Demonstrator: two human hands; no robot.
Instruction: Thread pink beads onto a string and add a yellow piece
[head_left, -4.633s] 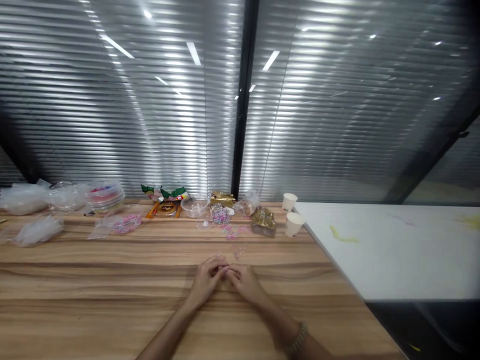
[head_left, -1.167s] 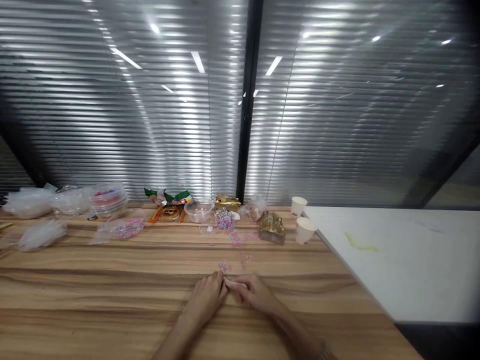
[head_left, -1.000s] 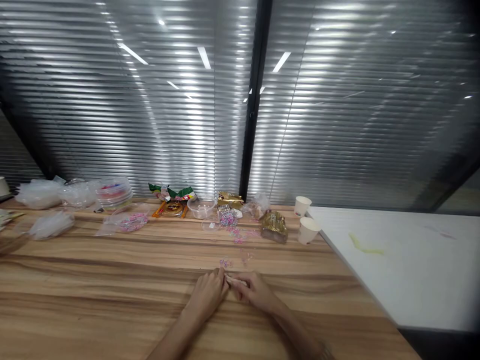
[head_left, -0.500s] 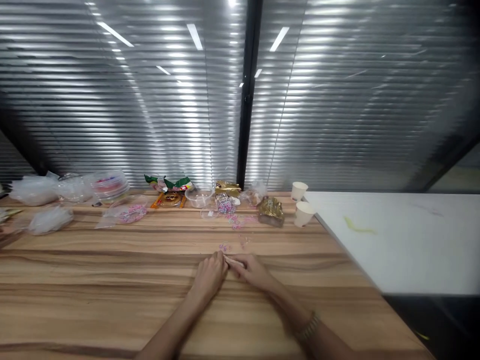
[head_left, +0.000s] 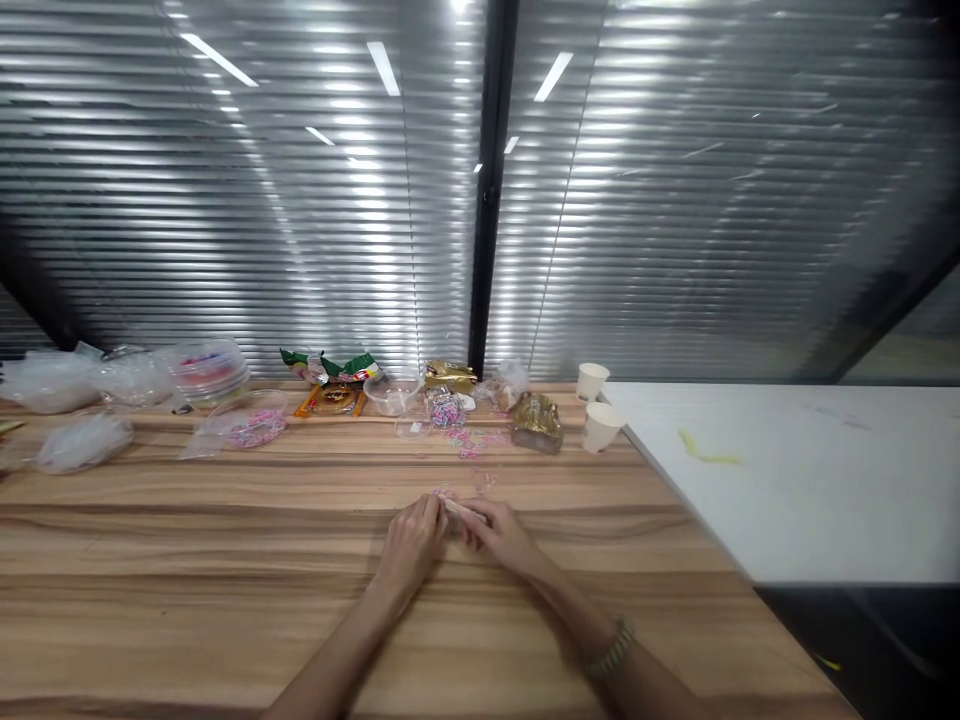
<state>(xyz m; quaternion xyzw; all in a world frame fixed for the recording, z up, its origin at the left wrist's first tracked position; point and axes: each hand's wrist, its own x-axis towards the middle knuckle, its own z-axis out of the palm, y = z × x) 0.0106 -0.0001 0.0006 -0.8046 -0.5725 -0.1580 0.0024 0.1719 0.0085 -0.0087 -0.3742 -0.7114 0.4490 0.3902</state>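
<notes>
The left hand (head_left: pixel 411 540) and right hand (head_left: pixel 504 538) pinch a thin pale strip (head_left: pixel 463 511) on the near side of the pink pieces (head_left: pixel 466 440); it looks light and bendy, best held at its ends.

We see our left hand (head_left: pixel 411 540) and right hand (head_left: pixel 504 535) holding a pale strip (head_left: pixel 465 510) between them above the wooden bench (head_left: pixel 225 580).

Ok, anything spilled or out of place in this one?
Yes: small pink pieces lie scattered across the wooden table beyond the left hand and right hand, outside any container. A yellow streak marks the white table, cause unclear.
</notes>
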